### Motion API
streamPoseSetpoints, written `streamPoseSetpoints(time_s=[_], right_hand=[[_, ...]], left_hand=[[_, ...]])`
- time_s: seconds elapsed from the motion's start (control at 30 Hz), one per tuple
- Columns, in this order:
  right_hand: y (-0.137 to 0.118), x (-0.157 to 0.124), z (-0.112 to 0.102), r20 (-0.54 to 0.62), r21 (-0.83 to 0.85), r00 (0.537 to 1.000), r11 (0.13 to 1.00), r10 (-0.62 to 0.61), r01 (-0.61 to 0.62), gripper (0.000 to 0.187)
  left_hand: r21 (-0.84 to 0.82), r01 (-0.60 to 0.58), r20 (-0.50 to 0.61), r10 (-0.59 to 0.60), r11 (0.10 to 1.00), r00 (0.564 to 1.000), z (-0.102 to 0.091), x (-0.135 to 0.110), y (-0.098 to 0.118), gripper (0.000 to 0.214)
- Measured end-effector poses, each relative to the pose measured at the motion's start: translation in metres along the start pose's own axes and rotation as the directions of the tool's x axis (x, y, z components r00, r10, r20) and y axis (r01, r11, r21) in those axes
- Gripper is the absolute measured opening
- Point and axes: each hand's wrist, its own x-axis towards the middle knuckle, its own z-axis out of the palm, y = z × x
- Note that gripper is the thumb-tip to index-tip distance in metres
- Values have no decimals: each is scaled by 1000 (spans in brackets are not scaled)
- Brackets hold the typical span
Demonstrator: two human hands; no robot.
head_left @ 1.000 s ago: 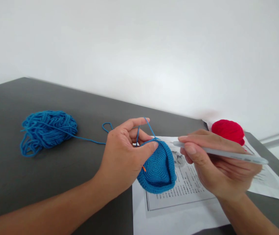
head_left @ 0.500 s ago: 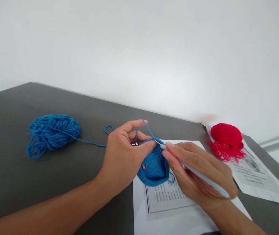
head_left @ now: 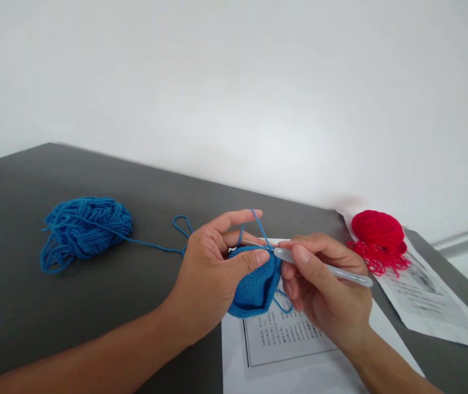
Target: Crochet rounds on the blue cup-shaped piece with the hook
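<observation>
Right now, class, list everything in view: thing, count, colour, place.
loose blue yarn skein: one, blue, table's left
red yarn ball: one, red, far right, on paper
round blue crocheted piece: one, blue, centre, in left grip
slim grey crochet hook: one, grey, in right grip
printed paper sheets: two, white, under hands and right
dark grey table: one, grey, underneath everything
left hand: one, holding piece
right hand: one, holding hook

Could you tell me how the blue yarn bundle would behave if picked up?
The blue yarn bundle looks loosely coiled, so it would probably sag and shed loops. Its strand runs to the left hand, so lifting could tug it.
</observation>
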Motion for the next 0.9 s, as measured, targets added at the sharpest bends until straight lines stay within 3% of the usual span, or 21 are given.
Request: streamPoseSetpoints(time_s=[0.17,0.3,0.37,0.47,0.63,0.73,0.8,0.9], right_hand=[[6,-3,0,25,-80,995,992,-96,98,14],[1,-4,-2,180,-289,941,899,-288,330,34],[-3,-3,-3,309,-391,872,785,-380,481,40],[-8,-5,-1,430,-547,772,546,-468,635,44],[-6,-12,9,567,-691,638,121,-520,713,39],[-6,-15,11,610,-709,582,-41,-537,704,35],[-8,-14,10,600,-715,583,-41,-547,698,38],[-8,-13,8,523,-709,673,172,-522,684,46]], left_hand=[[89,-18,-71,25,996,997,1,1,1,63],[-10,1,-97,-2,1000,995,2,3,2,66],[-78,2,-108,-11,997,994,2,4,3,66],[-172,3,-114,-23,985,993,3,5,6,66],[-224,12,-143,-45,975,989,7,3,10,62],[-206,-32,-154,0,978,988,8,2,11,61],[-178,-72,-157,44,981,987,8,2,11,62],[-121,-110,-168,88,987,982,6,2,10,65]])
